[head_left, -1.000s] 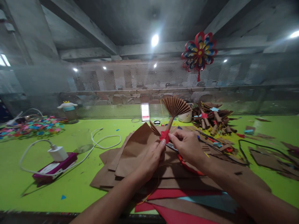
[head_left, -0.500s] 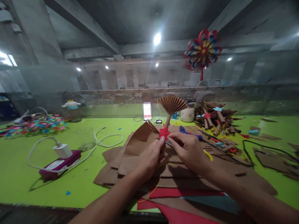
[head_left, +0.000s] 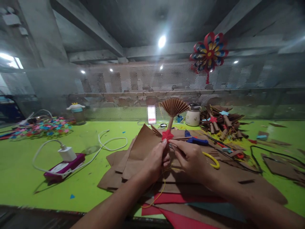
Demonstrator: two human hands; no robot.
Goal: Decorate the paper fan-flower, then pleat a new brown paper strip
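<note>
A brown paper craft (head_left: 172, 122) stands upright between my hands: a pleated fan on a rolled paper stem, with smaller pleated fans at the sides and a red star (head_left: 167, 135) on its front. My left hand (head_left: 156, 160) is closed round its lower end, the thumb pressed below the star. My right hand (head_left: 190, 156) pinches close to the star's lower right edge; anything between its fingertips is too small to make out. A thin yellow string (head_left: 163, 187) hangs under my left hand. Stacked brown paper sheets (head_left: 135, 152) lie beneath both hands.
Blue-handled pliers (head_left: 199, 141) and a yellow ring-shaped handle (head_left: 215, 161) lie right of my right hand. Similar finished crafts (head_left: 226, 122) are heaped at the back right. Left are colourful paper stars (head_left: 45, 128), a purple power strip (head_left: 64, 167) and a white cable (head_left: 111, 138).
The view has shifted slightly. My right fingertips have moved a little closer to the star's lower edge, and a side fan and the pliers show more fully.
</note>
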